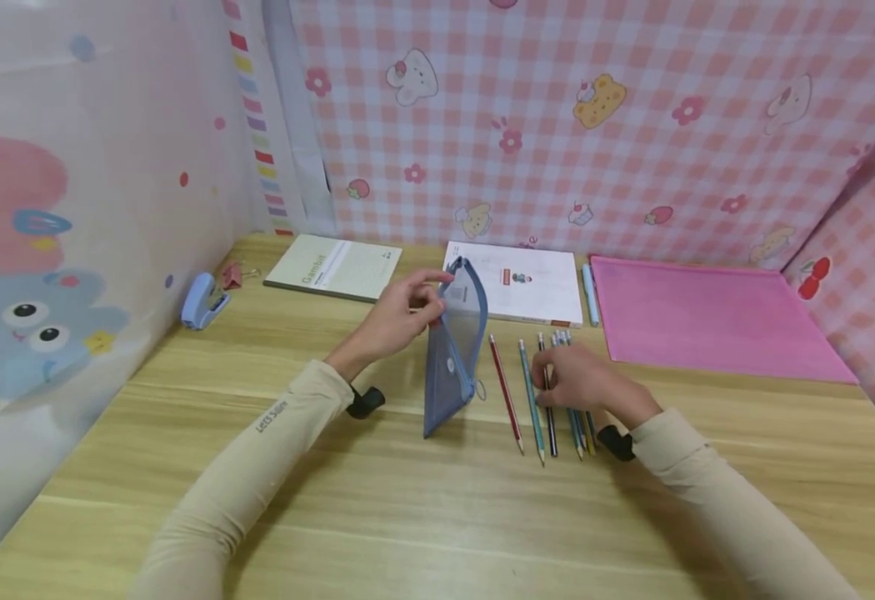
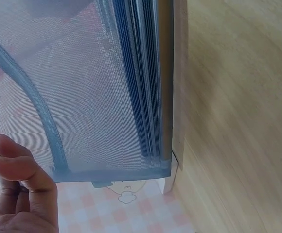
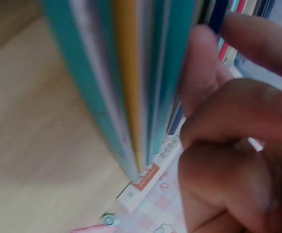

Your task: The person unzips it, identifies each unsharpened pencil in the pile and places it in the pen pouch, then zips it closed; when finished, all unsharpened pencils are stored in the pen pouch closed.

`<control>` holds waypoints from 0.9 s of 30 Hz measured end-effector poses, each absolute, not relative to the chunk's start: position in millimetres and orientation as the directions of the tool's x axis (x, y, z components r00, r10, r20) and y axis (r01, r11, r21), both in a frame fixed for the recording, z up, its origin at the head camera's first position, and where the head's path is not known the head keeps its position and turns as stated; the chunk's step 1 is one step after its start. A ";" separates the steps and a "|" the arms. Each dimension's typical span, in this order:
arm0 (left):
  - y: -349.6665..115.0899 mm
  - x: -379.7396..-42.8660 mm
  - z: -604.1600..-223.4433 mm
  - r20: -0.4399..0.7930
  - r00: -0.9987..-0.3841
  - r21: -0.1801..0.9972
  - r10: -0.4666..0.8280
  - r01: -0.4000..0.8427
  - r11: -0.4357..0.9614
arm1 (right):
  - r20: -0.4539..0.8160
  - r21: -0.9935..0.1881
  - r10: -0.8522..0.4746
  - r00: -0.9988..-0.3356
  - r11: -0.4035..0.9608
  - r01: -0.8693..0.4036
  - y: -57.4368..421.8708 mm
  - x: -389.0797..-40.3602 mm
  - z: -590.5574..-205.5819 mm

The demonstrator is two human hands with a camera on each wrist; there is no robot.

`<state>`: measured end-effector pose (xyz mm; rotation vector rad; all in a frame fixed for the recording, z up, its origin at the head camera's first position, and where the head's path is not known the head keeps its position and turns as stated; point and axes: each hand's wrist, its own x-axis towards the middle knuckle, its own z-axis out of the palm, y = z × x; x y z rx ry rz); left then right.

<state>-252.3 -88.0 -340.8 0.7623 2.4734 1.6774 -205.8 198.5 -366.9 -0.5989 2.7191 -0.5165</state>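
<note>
My left hand (image 1: 402, 315) pinches the upper edge of a blue mesh zip pouch (image 1: 441, 379), which stands upright on the table with its zip side raised. Through the mesh in the left wrist view, long dark strips (image 2: 138, 77) run along its bottom. To the right of the pouch, a red pencil (image 1: 507, 396) and a teal pencil (image 1: 531, 400) lie side by side. My right hand (image 1: 583, 379) is over the pencils, thumb and forefinger pinching a black pencil (image 1: 552, 433). More pencils (image 1: 578, 437) lie bunched partly beneath that hand.
Along the back are a pale green notebook (image 1: 332, 267), a white book (image 1: 550, 287), a light blue pen (image 1: 590, 293) and a pink folder (image 1: 715, 321). A blue stapler (image 1: 203, 300) and a pink binder clip (image 1: 232, 275) are at the left, near the covered wall.
</note>
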 end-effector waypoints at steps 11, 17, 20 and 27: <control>-89.5 -251.8 -340.7 0.211 -0.877 0.887 0.432 0.357 0.293 | -0.186 -0.479 -0.298 -0.936 0.860 -0.179 188.3 -209.5 -362.8; -85.7 -251.4 -343.4 0.222 -0.871 0.882 0.439 0.372 0.291 | -0.094 -0.719 -0.269 -0.959 0.684 -0.122 197.8 -212.3 -356.9; -85.6 -251.7 -344.0 0.232 -0.873 0.881 0.429 0.376 0.288 | -0.002 -0.817 -0.244 -0.970 0.559 -0.139 193.8 -215.7 -346.2; -84.4 -252.2 -342.8 0.231 -0.872 0.888 0.432 0.371 0.274 | 0.211 -0.909 -0.089 -0.973 0.348 -0.229 167.8 -223.0 -326.3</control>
